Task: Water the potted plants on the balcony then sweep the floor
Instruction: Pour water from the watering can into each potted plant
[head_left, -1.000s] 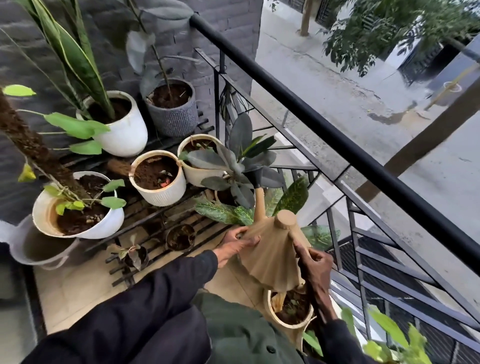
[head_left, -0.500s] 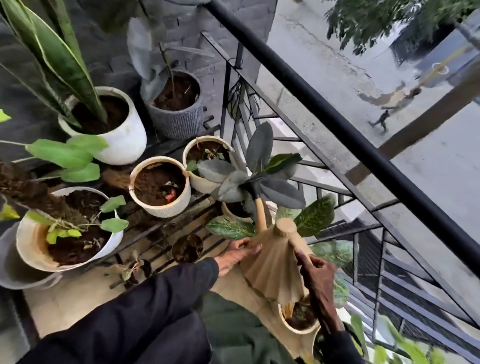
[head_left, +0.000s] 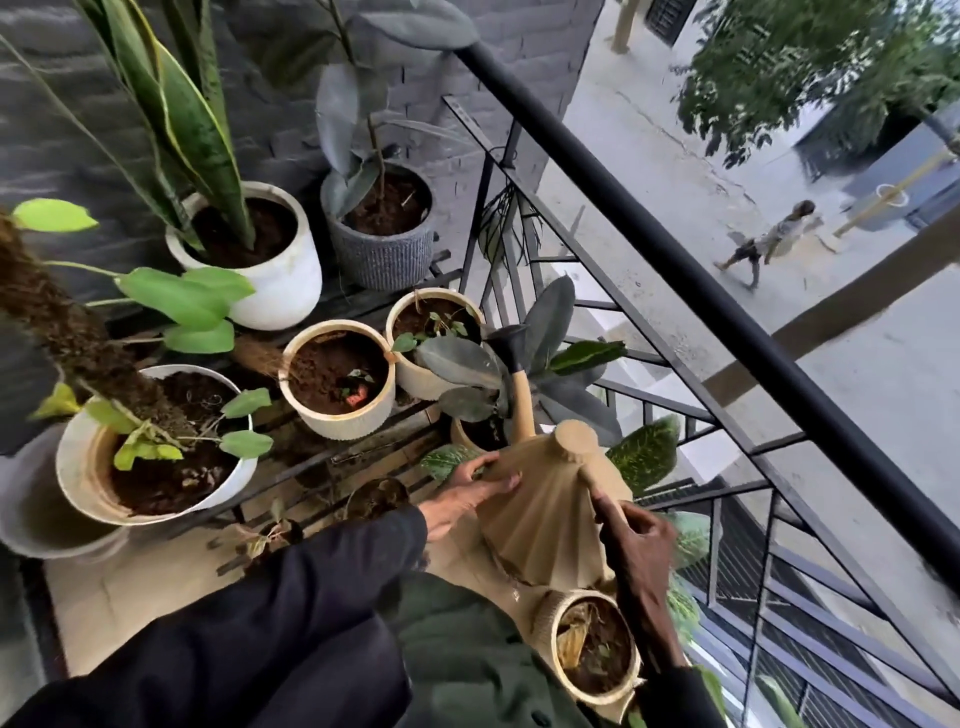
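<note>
- Since a second ago we've raised the tan pleated watering can (head_left: 545, 509) and tipped its spout (head_left: 511, 349) up toward 12 o'clock; the black nozzle now sits over the dark rubber-plant leaves (head_left: 467, 364), between the small cream pot (head_left: 435, 340) and the railing (head_left: 675, 249).
- Our left hand (head_left: 462, 496) is flat against the can's left flank, fingers spread and touching it, at 9 o'clock from the can.
- Our right hand (head_left: 641, 551) is curled shut around the handle at 4 o'clock from the can body; thumb hidden.
- No water stream visible; we can't tell if it's pouring yet.
- Ribbed cream pot (head_left: 336, 379) lies at 10 o'clock from the can, white moss-pole pot (head_left: 150, 441) further at 9, snake-plant pot (head_left: 260, 249) and grey ribbed pot (head_left: 382, 228) at 11, all well apart from the spout.
- Little ribbed pot (head_left: 595, 644) sits just below the can at 6 o'clock.
- Our read: watering phase, mid-aim at the rubber plant's pot; several pots are left and sweeping hasn't begun.
</note>
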